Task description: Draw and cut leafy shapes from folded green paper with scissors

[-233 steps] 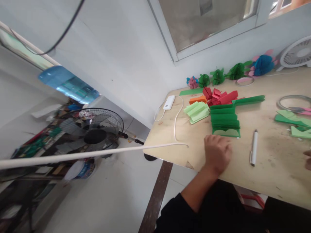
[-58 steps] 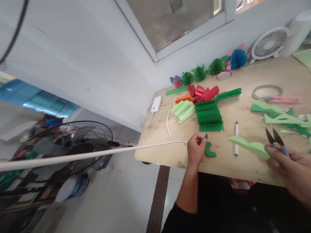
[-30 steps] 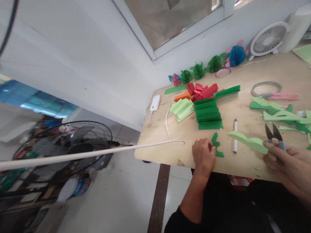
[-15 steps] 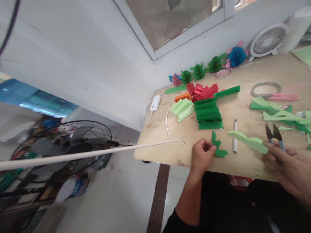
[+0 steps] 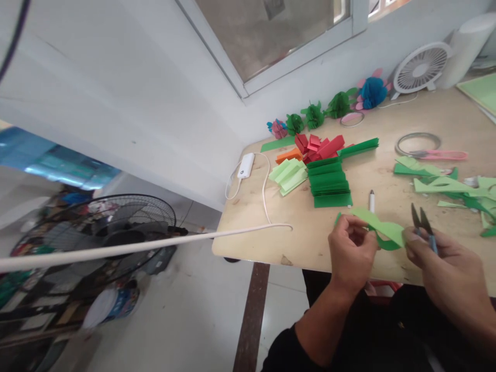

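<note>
My left hand (image 5: 351,256) is closed, its fingers pinching a dark green paper cutout (image 5: 390,244) near the table's front edge. Across that cutout lies a wavy light green paper strip (image 5: 389,231), its left end at my left fingers. My right hand (image 5: 451,266) grips dark-bladed scissors (image 5: 423,221), blades apart and pointing away from me, and also pinches the strip's right end. Behind the papers a white pen (image 5: 372,200) is partly hidden. Beyond my left hand stands a pleated dark green paper (image 5: 329,183), beside a pleated light green one (image 5: 289,176).
Folded red paper (image 5: 321,149) and orange paper (image 5: 289,156) lie farther back. Paper scraps (image 5: 445,186), pink-handled snips (image 5: 445,154) and a tape ring (image 5: 418,135) are on the right. Paper ornaments (image 5: 339,105) and a small fan (image 5: 422,70) line the wall. A white cable (image 5: 155,248) crosses the left.
My left hand has moved right with the dark green cutout. My right hand has brought the light green strip left over it, and the two hands are now close together.
</note>
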